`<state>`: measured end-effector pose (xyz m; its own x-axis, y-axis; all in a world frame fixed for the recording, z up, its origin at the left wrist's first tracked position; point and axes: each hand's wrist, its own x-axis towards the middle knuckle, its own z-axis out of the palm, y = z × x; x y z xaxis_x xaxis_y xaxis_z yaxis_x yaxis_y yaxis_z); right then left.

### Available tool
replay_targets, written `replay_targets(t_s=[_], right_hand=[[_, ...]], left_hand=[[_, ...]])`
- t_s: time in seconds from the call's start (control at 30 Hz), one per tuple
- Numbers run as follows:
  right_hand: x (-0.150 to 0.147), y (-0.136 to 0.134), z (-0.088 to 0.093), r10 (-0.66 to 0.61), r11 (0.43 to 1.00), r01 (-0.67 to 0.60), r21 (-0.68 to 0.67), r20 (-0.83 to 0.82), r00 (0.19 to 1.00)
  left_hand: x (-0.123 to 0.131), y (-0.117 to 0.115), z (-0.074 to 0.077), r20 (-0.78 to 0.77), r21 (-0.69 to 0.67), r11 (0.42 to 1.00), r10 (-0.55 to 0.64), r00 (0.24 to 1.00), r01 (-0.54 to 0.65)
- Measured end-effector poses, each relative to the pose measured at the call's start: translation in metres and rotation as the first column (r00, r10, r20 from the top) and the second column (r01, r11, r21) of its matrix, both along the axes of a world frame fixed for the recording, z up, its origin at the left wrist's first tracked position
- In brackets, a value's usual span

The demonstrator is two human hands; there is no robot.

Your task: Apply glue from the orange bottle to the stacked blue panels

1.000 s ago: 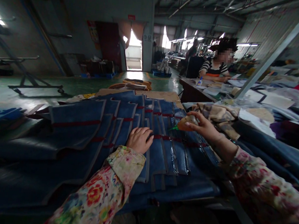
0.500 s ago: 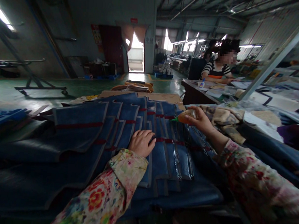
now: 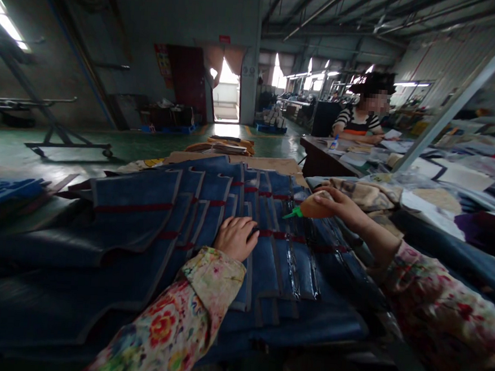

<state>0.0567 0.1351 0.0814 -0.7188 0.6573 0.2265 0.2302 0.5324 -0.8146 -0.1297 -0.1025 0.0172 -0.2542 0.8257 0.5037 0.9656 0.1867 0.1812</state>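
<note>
Overlapping blue panels (image 3: 134,192) with grey edges and dark red strips cover the surface before me. My left hand (image 3: 236,238) lies on the middle panels, fingers slightly spread; a small dark thing shows by its index finger, too small to name. In my right hand (image 3: 335,204) is an orange-brown squeeze bottle (image 3: 316,208), tilted, its green nozzle pointing left and down, close over the grey strips of the right-hand panels. Glossy wet-looking lines (image 3: 292,268) run along several edges on the right.
A patterned beige cloth (image 3: 368,195) and dark rolled material lie at the right. Beyond them, a person in a striped top sits at a desk (image 3: 326,154) bearing papers and a small bottle. A blue crate (image 3: 7,194) stands left; a slanted metal post (image 3: 461,101) rises right.
My right hand and the bottle have moved slightly right and towards me, with the green nozzle now lower. My left hand remains on the panels. The seated person's head has shifted slightly.
</note>
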Motion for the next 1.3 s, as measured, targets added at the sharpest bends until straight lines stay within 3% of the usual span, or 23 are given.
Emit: replay_targets(t_s=[0.13, 0.27, 0.6, 0.83, 1.03, 1.3], right_hand=[[0.002, -0.008, 0.001, 0.03, 0.999, -0.027, 0.04, -0.06, 0.998], [0.003, -0.017, -0.005, 0.095, 0.992, -0.095, 0.088, -0.003, 0.995], [0.005, -0.017, -0.014, 0.176, 0.981, -0.177, 0.073, 0.027, 0.984], [-0.023, -0.001, -0.021, 0.114, 0.983, -0.097, 0.159, -0.101, 0.988], [-0.043, 0.007, -0.017, 0.059, 0.961, -0.011, 0.276, -0.166, 0.984], [-0.02, 0.002, -0.012, 0.215, 0.956, -0.203, 0.211, -0.035, 0.976]], left_hand=[[-0.001, 0.0, -0.002, -0.007, 0.016, 1.0, 0.001, 1.0, 0.0], [0.0, 0.0, 0.0, -0.004, 0.01, 1.0, 0.002, 1.0, -0.002], [0.0, 0.0, 0.0, 0.005, 0.01, 1.0, 0.0, 1.0, 0.0], [0.0, 0.0, -0.001, 0.0, 0.01, 1.0, 0.006, 1.0, -0.006], [0.001, -0.001, 0.001, 0.0, 0.011, 1.0, 0.006, 1.0, -0.006], [0.001, 0.0, 0.001, 0.015, 0.01, 1.0, -0.001, 1.0, 0.001]])
